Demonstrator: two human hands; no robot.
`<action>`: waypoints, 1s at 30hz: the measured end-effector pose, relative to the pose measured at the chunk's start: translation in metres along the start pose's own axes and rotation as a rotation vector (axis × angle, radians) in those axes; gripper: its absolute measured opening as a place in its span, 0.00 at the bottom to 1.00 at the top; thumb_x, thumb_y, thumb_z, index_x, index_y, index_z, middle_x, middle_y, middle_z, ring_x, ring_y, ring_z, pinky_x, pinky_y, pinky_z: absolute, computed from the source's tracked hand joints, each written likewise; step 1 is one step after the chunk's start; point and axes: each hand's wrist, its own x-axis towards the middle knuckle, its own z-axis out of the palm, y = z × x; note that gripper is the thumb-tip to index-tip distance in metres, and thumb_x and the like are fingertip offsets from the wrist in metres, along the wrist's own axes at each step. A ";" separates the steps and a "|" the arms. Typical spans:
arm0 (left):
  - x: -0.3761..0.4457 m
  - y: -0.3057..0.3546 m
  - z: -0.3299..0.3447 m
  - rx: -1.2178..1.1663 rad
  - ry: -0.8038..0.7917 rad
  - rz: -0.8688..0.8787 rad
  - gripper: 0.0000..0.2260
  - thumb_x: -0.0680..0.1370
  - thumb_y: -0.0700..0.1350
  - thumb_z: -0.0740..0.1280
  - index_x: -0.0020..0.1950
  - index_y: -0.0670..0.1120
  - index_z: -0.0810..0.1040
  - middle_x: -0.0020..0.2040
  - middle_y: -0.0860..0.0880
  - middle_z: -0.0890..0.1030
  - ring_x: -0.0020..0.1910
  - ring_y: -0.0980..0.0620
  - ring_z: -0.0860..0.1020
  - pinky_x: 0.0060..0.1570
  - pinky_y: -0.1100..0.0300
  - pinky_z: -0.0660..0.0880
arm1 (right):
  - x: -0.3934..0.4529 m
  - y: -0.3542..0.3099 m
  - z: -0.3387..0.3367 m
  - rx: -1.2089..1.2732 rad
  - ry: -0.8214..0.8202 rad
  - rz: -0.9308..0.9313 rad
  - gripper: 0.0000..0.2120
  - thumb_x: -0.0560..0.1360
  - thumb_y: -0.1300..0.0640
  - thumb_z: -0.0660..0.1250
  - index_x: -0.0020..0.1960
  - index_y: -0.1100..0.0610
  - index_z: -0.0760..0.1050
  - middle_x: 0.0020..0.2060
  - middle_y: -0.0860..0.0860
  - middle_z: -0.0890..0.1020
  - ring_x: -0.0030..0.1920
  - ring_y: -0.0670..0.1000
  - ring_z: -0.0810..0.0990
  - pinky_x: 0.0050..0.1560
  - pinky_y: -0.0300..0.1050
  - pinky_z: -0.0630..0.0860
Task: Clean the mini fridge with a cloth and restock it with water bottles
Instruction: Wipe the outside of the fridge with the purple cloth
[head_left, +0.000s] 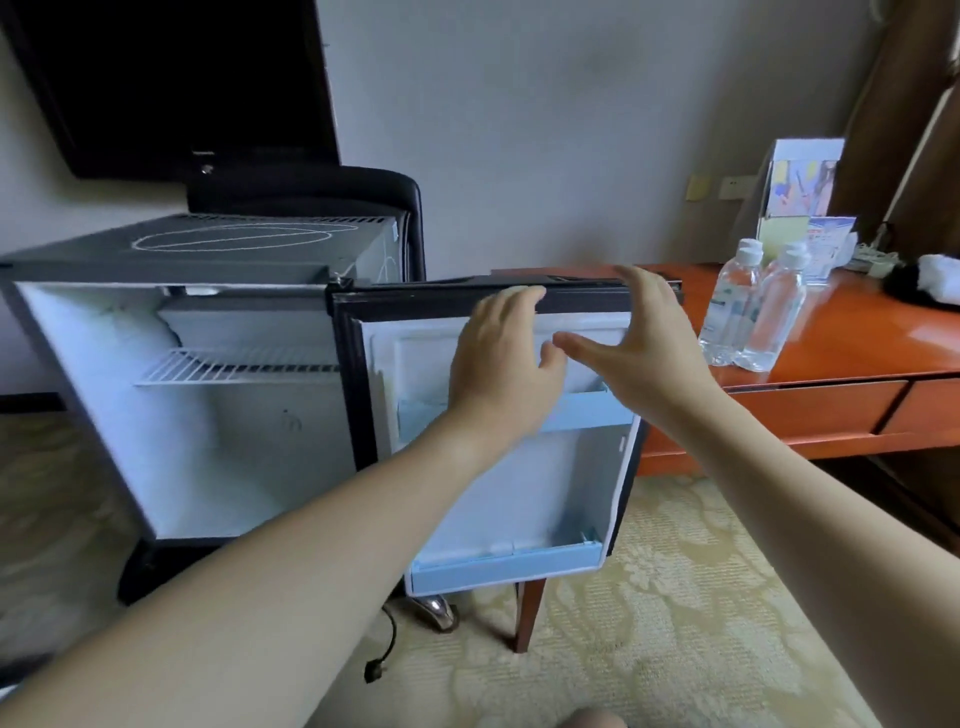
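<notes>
White-lined mini fridge (171, 415) is standing open and apparently empty while the left hand (501, 358) and right hand (641, 345) are reaching bare, fingers spread, toward its door (519, 493); fetching a cloth before the water bottles (748, 306) on the desk (857, 358) seems wise.

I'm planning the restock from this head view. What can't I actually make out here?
- Upper door shelf: partly hidden behind the left hand and right hand.
- Water bottles on the desk: they overlap, so the count is unclear; labels are too small to read.
- White and dark item on the desk: cut off by the right edge; can't tell if it's the cloth.
</notes>
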 end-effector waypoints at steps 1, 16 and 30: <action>0.005 -0.006 -0.009 0.060 0.006 0.006 0.22 0.75 0.40 0.69 0.69 0.39 0.74 0.67 0.43 0.77 0.68 0.42 0.71 0.69 0.52 0.65 | 0.001 -0.008 0.005 0.002 0.000 -0.013 0.39 0.69 0.42 0.75 0.73 0.55 0.65 0.69 0.51 0.71 0.70 0.52 0.68 0.67 0.44 0.65; 0.030 -0.073 -0.040 0.521 -0.172 -0.029 0.26 0.82 0.56 0.60 0.78 0.49 0.64 0.74 0.52 0.67 0.73 0.44 0.61 0.71 0.51 0.56 | 0.040 -0.041 0.058 -0.359 -0.105 0.010 0.33 0.68 0.29 0.67 0.61 0.53 0.73 0.58 0.49 0.78 0.60 0.56 0.72 0.64 0.55 0.68; 0.018 -0.063 -0.040 0.507 -0.142 -0.077 0.19 0.83 0.49 0.58 0.75 0.49 0.66 0.73 0.52 0.67 0.71 0.45 0.62 0.68 0.52 0.58 | 0.012 -0.052 0.072 -0.598 -0.056 0.058 0.34 0.71 0.25 0.56 0.67 0.45 0.70 0.59 0.50 0.70 0.62 0.56 0.65 0.62 0.61 0.64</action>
